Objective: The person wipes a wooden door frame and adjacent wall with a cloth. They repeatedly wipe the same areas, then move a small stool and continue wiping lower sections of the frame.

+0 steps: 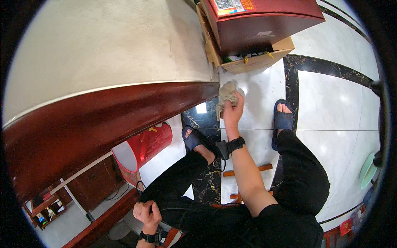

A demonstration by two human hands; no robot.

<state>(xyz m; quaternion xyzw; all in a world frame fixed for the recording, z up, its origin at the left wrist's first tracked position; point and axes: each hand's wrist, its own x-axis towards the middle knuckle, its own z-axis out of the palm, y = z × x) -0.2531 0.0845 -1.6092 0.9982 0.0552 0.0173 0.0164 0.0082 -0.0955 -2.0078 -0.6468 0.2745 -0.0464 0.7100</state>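
My right hand (234, 110) grips a crumpled grey-beige cloth (229, 91) between thumb and fingers. The cloth is over the tiled floor in this view, beside the end of a dark red wooden edge (124, 105); whether it touches the wood cannot be made out. Above that edge stretches a broad pale surface (108, 46) with faint brownish stains. My left hand (147, 214) is curled near my left thigh, and nothing shows in its fingers. Both wrists wear black straps, and the right one carries a small black device (223, 149) with a cable.
A dark red box (248, 34) sits in an open cardboard carton (257, 63) beyond the cloth. A red cylindrical container (155, 141) lies under the wooden edge. Wooden bars (263, 168) show beneath my right arm. A pale green basin (367, 170) stands at far right.
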